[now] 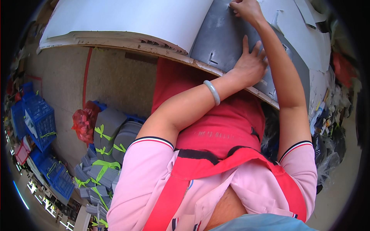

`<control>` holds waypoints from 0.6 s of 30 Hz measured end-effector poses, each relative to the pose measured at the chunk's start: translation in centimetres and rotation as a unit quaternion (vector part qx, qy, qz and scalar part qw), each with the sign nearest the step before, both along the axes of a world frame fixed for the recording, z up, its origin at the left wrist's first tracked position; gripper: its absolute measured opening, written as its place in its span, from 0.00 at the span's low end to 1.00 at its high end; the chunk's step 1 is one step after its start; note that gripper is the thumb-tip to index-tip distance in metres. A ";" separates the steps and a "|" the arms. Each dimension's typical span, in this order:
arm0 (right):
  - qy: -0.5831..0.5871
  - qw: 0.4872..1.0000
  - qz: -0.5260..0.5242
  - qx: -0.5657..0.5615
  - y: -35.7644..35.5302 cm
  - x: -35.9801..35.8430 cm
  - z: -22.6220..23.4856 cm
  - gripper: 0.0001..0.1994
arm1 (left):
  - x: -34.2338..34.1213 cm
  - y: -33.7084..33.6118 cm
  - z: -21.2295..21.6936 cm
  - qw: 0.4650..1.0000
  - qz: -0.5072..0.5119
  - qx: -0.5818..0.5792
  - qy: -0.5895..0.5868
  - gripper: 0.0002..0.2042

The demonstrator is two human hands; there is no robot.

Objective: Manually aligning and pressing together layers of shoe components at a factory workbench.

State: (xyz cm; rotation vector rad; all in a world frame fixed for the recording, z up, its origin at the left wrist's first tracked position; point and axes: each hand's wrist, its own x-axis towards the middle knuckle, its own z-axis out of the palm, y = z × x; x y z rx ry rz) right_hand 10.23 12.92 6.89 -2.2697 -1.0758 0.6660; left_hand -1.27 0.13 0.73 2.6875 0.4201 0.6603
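L hand (pixel 250 63) lies flat, fingers spread, pressing grey sheet (pixel 227 38) at near edge of worktop (pixel 115 40). R hand (pixel 246 9) pinches sheet's far edge, fingers together. White sheet (pixel 127 19) just beside; tied grey bundles (pixel 102 169) on floor.

A grey sheet (pixel 225 36) (dull, cut with small notches) lies flat, overhanging the worktable (pixel 115 40) edge.
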 end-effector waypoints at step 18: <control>-0.048 0.978 0.178 -0.093 -12.7 -10.0 1.9 0.12 | 2.7 -0.1 -4.3 0.992 0.007 0.031 -0.123 0.18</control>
